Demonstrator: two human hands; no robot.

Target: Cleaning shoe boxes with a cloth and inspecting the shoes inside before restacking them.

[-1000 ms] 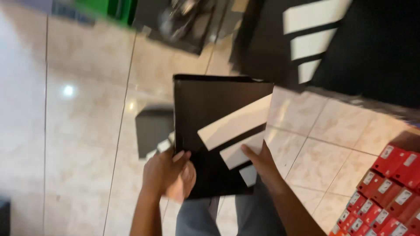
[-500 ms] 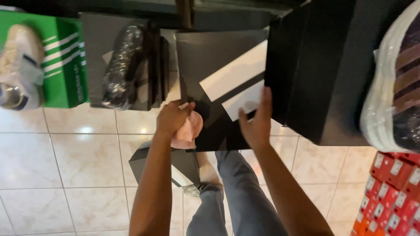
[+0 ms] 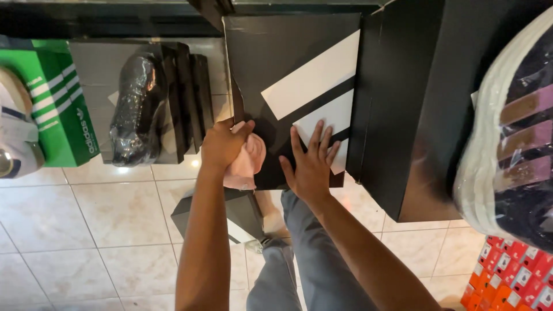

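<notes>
Glossy black box [image 3: 288,63]; left hand [image 3: 223,144] grips pink cloth [image 3: 246,164].

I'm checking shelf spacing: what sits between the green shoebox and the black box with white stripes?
In the head view, a plastic-wrapped black shoe on a grey box, then upright black boxes.

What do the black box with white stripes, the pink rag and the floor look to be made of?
Black box: likely cardboard with a smooth, slightly glossy printed face; flat panels, sharp folded edges, soft glare.
Pink rag: soft cloth, matte; it bunches and folds under the left hand.
Floor: glazed ceramic tile, it seems; mottled beige squares, grout lines, a bright light reflection.
</notes>
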